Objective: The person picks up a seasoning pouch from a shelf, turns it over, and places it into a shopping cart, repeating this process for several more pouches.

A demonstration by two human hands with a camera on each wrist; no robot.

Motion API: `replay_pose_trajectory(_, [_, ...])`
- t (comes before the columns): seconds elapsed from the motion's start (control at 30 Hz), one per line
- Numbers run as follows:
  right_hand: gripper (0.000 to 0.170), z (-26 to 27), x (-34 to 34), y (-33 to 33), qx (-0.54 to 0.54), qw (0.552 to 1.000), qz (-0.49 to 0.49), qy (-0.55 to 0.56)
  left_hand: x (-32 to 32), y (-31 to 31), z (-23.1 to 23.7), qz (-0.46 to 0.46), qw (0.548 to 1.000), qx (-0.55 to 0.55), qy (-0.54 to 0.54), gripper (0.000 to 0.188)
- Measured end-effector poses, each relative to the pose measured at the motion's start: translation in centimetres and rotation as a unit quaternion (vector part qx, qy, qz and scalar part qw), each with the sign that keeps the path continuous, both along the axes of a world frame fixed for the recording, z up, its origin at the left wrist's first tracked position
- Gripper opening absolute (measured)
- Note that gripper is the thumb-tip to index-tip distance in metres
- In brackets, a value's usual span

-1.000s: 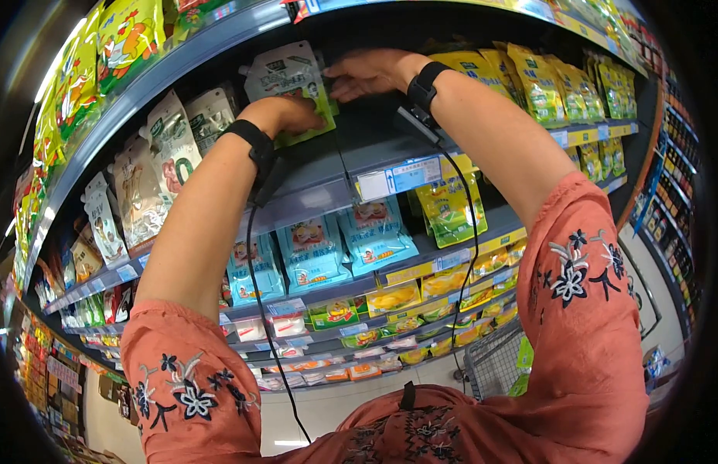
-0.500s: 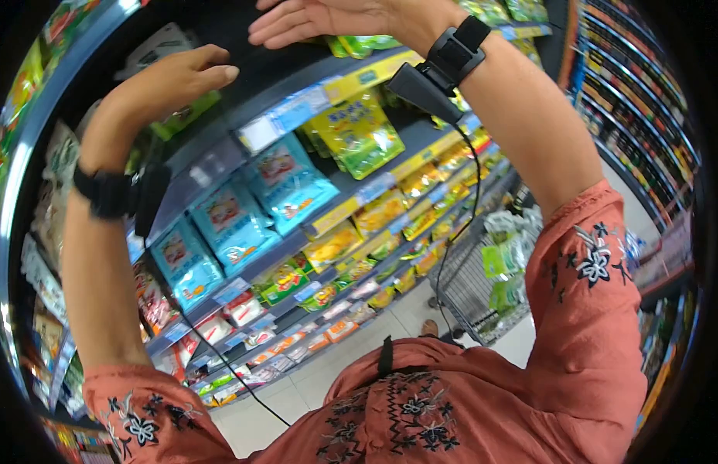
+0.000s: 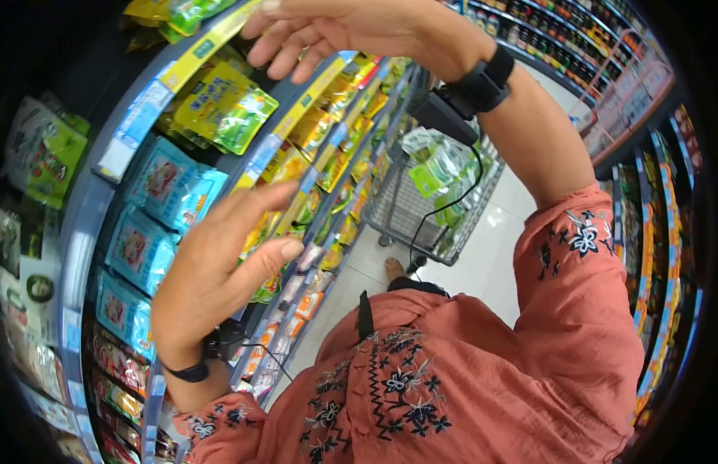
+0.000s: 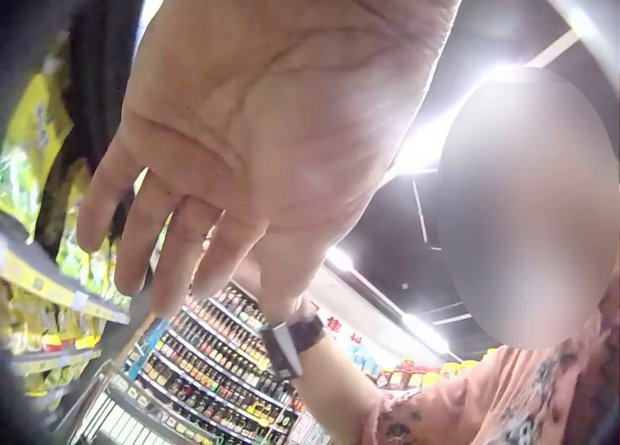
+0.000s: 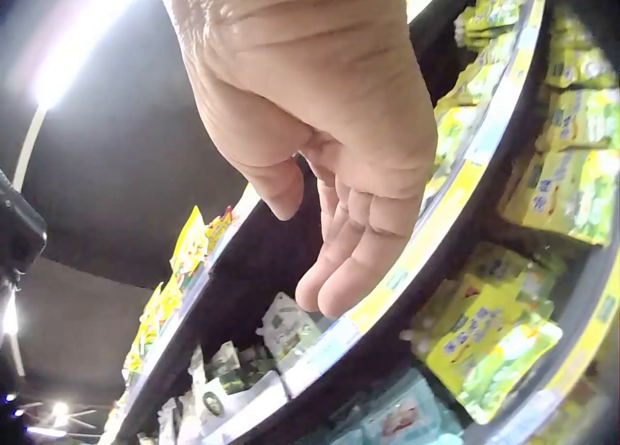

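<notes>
My left hand [image 3: 212, 271] is held out in front of the shelves, fingers loosely extended and nothing in it. Its bare palm [image 4: 262, 106] fills much of the left wrist view. Higher up, my right hand [image 3: 359, 27] reaches across near the shelf edge, with its fingers slightly bent and holding nothing. A yellow-green bag [image 3: 227, 108] hangs on the shelf just below the right hand. Blue packets [image 3: 146, 247] stand left of the left hand. At the far left, a white-and-green pouch [image 3: 46, 151] lies on the upper shelf.
A wire shopping cart [image 3: 409, 224] stands on the floor beside the shelves, with green-and-white bags [image 3: 440, 174] in it. Shelves of bottles [image 4: 228, 358] line the far side. A black cable [image 3: 448, 205] hangs from the right wrist.
Both hands have left the white-and-green pouch, which stays on the shelf. The view has turned right towards the cart, and the left hand has come down and back.
</notes>
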State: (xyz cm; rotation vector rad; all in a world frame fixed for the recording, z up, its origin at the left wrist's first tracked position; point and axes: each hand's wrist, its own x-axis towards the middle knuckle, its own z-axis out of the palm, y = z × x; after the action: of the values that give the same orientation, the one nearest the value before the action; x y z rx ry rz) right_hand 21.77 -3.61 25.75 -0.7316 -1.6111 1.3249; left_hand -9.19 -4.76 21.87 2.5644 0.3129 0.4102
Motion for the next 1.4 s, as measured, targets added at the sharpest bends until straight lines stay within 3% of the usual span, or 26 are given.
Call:
replay_pose_trajectory(0.13, [0.043,-2.5,5.6,-3.7,-0.027,0.987,-0.156,0.016,0.4,1.3,-8.8,0.034,0.988,-0.147,0.034,0.047])
replay_pose_trajectory(0.27, [0.04,-5.7,11.4,-5.7,-0.034,0.939,-0.34,0.034,0.3,1.9,-16.3,0.087,0.956,-0.264,0.09,0.043])
replay_pose_trajectory(0.33, [0.038,-9.0,16.2,-5.3,-0.058,0.914,-0.4,0.043,0.5,2.0,-17.9,0.099,0.94,-0.31,0.105,0.042])
replay_pose_trajectory(0.43, [0.043,-16.2,23.4,-3.9,-0.045,0.887,-0.457,-0.04,1.3,2.7,-19.5,0.129,0.915,-0.364,0.119,0.042])
replay_pose_trajectory(0.57, [0.03,-22.2,28.8,-3.9,-0.146,0.837,-0.526,0.038,4.2,4.5,-19.7,0.179,0.897,-0.378,0.142,0.041])
replay_pose_trajectory(0.8, [0.024,-33.6,37.5,-3.0,-0.251,0.756,-0.581,0.167,11.2,6.8,-20.9,0.196,0.866,-0.425,0.174,0.042])
replay_pose_trajectory(0.93, [0.022,-40.0,39.5,-2.5,-0.296,0.712,-0.61,0.184,15.0,7.1,-21.9,0.189,0.857,-0.431,0.21,0.043])
replay_pose_trajectory(1.17, [0.022,-52.3,41.8,-5.4,-0.417,0.662,-0.616,0.09,19.3,7.9,-23.7,0.194,0.819,-0.48,0.248,0.043])
replay_pose_trajectory(1.27, [0.022,-60.6,43.7,-7.4,-0.478,0.687,-0.547,0.012,20.3,8.6,-24.4,0.197,0.81,-0.486,0.263,0.043])
replay_pose_trajectory(1.3, [0.028,-56.6,41.4,-6.6,-0.51,0.639,-0.574,0.053,20.7,8.7,-24.7,0.2,0.808,-0.487,0.265,0.043])
replay_pose_trajectory(1.4, [0.031,-58.8,39.8,-6.1,-0.526,0.62,-0.582,0.015,21.5,9.2,-25.6,0.211,0.8,-0.49,0.273,0.042])
